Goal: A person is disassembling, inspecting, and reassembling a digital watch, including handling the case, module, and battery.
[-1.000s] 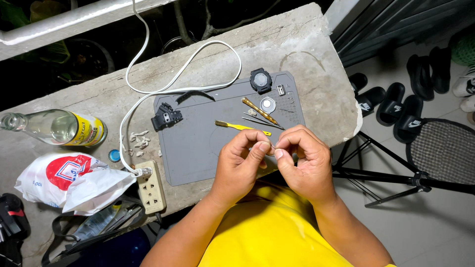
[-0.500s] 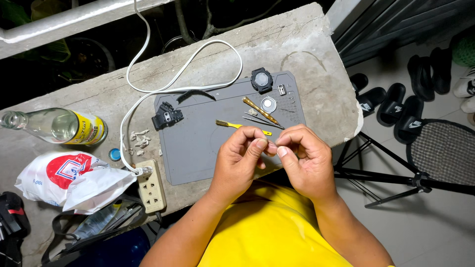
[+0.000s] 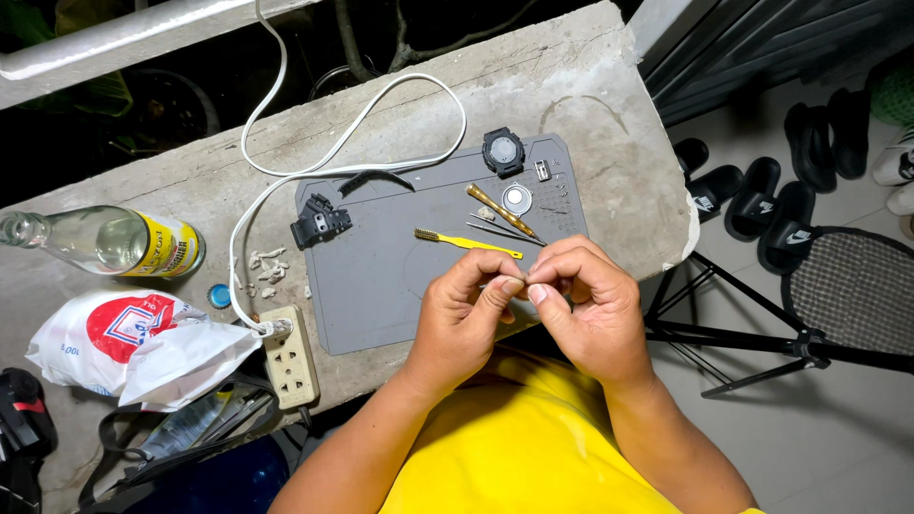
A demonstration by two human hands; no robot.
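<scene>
Concrete table [image 3: 590, 86] carries a grey mat [image 3: 381, 276] with a yellow brush [image 3: 466, 243], while left hand [image 3: 466, 319] and right hand [image 3: 586, 305] pinch one tiny part [image 3: 522, 279] together just above the mat's near edge.

Grey mat [image 3: 381, 286], yellow brush [image 3: 468, 244]

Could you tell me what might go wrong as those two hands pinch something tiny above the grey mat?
The part pinched between the left hand and right hand is too small to make out. It sits over the near edge of the grey mat, so a slip could drop it off the slab. The watch case and round cover lie loose close by, and a stray wrist might knock them.
</scene>
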